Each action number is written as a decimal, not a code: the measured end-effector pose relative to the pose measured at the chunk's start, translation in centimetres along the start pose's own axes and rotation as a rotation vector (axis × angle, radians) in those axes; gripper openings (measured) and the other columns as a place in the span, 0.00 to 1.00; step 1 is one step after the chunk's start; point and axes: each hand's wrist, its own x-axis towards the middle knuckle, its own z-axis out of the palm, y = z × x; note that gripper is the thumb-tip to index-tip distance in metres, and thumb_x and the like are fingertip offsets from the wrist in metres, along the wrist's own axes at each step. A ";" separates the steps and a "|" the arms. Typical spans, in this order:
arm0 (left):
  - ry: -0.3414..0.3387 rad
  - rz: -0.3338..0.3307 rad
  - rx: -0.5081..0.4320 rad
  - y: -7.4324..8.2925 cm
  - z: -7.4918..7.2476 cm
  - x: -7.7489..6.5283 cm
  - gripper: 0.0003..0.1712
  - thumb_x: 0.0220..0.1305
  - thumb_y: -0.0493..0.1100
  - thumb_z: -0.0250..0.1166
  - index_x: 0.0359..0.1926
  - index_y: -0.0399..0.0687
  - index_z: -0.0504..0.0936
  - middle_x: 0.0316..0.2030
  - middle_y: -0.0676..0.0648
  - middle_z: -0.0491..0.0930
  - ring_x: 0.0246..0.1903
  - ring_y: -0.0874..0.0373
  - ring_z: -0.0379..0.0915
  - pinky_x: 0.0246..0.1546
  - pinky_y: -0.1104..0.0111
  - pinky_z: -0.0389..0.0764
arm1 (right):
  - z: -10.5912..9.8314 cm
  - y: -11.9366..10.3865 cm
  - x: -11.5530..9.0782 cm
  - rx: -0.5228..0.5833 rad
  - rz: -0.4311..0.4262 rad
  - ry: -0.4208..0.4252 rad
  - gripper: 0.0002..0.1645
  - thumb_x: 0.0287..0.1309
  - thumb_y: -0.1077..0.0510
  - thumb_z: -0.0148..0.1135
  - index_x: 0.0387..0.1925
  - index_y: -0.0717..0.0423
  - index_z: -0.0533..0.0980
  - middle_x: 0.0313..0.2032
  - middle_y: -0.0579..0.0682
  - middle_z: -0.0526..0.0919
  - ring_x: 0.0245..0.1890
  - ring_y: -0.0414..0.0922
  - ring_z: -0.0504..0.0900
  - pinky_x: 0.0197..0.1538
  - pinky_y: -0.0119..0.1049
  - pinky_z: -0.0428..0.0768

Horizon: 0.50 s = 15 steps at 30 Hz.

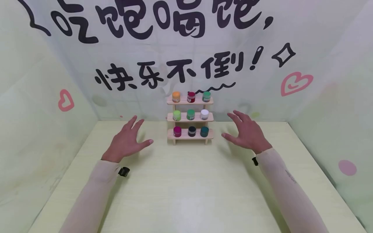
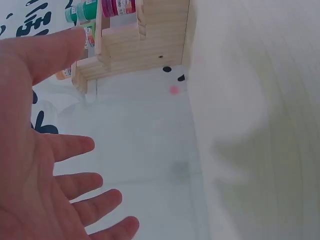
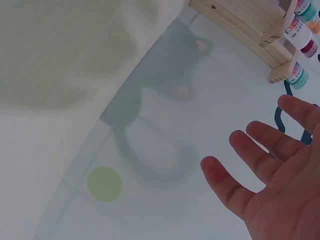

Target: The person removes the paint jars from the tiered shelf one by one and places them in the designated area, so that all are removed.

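A three-tier wooden rack [image 1: 190, 134] stands against the back wall, with several small paint jars in rows on its shelves. On top are an orange jar [image 1: 176, 97], a dark red jar [image 1: 191, 97] and a green jar [image 1: 206, 96]. The middle shelf includes a white jar [image 1: 204, 114]; the lowest includes a magenta jar [image 1: 177, 131] and a black jar [image 1: 192, 131]. My left hand [image 1: 126, 141] is held left of the rack, fingers extended, touching nothing. To the rack's right, my right hand [image 1: 248, 132] is likewise spread and holds nothing.
The pale table [image 1: 186, 187] reaches back to a white printed cloth wall [image 1: 140, 100] with black lettering. Similar cloth walls flank the table on the left [image 1: 38, 129] and right [image 1: 335, 129]. A dark strap piece [image 1: 124, 171] shows at the left wrist.
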 end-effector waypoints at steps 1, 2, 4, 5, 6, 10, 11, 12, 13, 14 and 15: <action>0.006 0.010 -0.021 0.0 0.1 0.1 0.59 0.65 0.76 0.63 0.84 0.47 0.55 0.84 0.36 0.46 0.79 0.31 0.51 0.60 0.31 0.79 | 0.0 -0.1 0.1 0.016 -0.005 0.010 0.53 0.64 0.29 0.63 0.79 0.53 0.63 0.77 0.63 0.65 0.73 0.66 0.69 0.59 0.71 0.83; 0.012 0.016 -0.042 0.1 0.3 0.2 0.58 0.66 0.74 0.64 0.83 0.46 0.56 0.84 0.36 0.47 0.79 0.31 0.52 0.61 0.31 0.79 | 0.1 -0.1 0.3 0.036 -0.010 0.018 0.51 0.65 0.30 0.62 0.79 0.54 0.64 0.77 0.64 0.66 0.73 0.65 0.69 0.61 0.71 0.82; 0.020 0.027 -0.083 0.2 0.6 0.4 0.56 0.67 0.71 0.65 0.82 0.45 0.57 0.83 0.35 0.48 0.79 0.32 0.54 0.65 0.31 0.76 | 0.3 -0.1 0.6 0.081 -0.013 0.035 0.48 0.68 0.33 0.62 0.78 0.55 0.64 0.75 0.64 0.68 0.73 0.65 0.68 0.65 0.71 0.79; 0.020 0.033 -0.103 0.3 0.7 0.5 0.55 0.68 0.69 0.66 0.82 0.44 0.57 0.83 0.34 0.48 0.78 0.31 0.54 0.67 0.31 0.74 | 0.3 -0.1 0.8 0.102 -0.011 0.043 0.47 0.68 0.34 0.62 0.77 0.56 0.65 0.74 0.64 0.69 0.73 0.65 0.68 0.66 0.71 0.78; 0.021 0.037 -0.121 0.3 0.9 0.6 0.54 0.69 0.68 0.66 0.82 0.44 0.58 0.83 0.34 0.49 0.78 0.31 0.55 0.70 0.32 0.72 | 0.4 -0.1 1.0 0.120 -0.010 0.048 0.45 0.69 0.35 0.62 0.77 0.56 0.65 0.74 0.63 0.70 0.73 0.64 0.69 0.67 0.70 0.77; 0.014 0.049 -0.186 0.3 1.4 1.1 0.51 0.71 0.64 0.67 0.81 0.43 0.58 0.82 0.33 0.50 0.78 0.32 0.56 0.75 0.35 0.68 | 0.8 -0.2 1.9 0.184 0.011 0.061 0.42 0.72 0.37 0.61 0.76 0.56 0.66 0.74 0.61 0.71 0.73 0.62 0.69 0.71 0.68 0.76; 0.011 0.055 -0.204 0.2 1.5 1.1 0.50 0.71 0.63 0.67 0.81 0.43 0.58 0.82 0.33 0.51 0.78 0.32 0.56 0.75 0.35 0.67 | 0.8 -0.2 2.1 0.193 0.014 0.060 0.41 0.72 0.38 0.60 0.76 0.56 0.66 0.74 0.61 0.71 0.73 0.62 0.69 0.71 0.67 0.75; 0.006 0.060 -0.222 0.2 1.7 1.2 0.49 0.72 0.62 0.67 0.81 0.43 0.59 0.82 0.33 0.51 0.78 0.33 0.56 0.76 0.35 0.66 | 0.9 -0.3 2.3 0.202 0.016 0.057 0.41 0.73 0.38 0.60 0.76 0.56 0.66 0.74 0.61 0.71 0.73 0.62 0.68 0.72 0.67 0.74; 0.001 0.063 -0.234 0.3 1.8 1.2 0.47 0.72 0.60 0.67 0.80 0.43 0.59 0.81 0.33 0.52 0.78 0.33 0.56 0.76 0.36 0.66 | 1.0 -0.3 2.5 0.210 0.018 0.053 0.41 0.73 0.38 0.59 0.76 0.57 0.66 0.74 0.61 0.71 0.73 0.62 0.68 0.73 0.67 0.73; -0.003 0.067 -0.242 0.3 2.0 1.3 0.46 0.73 0.59 0.67 0.80 0.43 0.60 0.81 0.33 0.53 0.78 0.33 0.56 0.77 0.36 0.66 | 1.0 -0.4 2.7 0.215 0.016 0.048 0.40 0.74 0.39 0.59 0.76 0.57 0.66 0.73 0.61 0.71 0.73 0.62 0.68 0.74 0.67 0.72; -0.007 0.070 -0.249 0.3 2.2 1.3 0.45 0.73 0.58 0.67 0.80 0.43 0.61 0.80 0.33 0.55 0.78 0.34 0.56 0.77 0.36 0.65 | 1.1 -0.5 2.8 0.220 0.016 0.042 0.40 0.74 0.39 0.59 0.76 0.58 0.66 0.73 0.61 0.71 0.73 0.62 0.68 0.75 0.66 0.72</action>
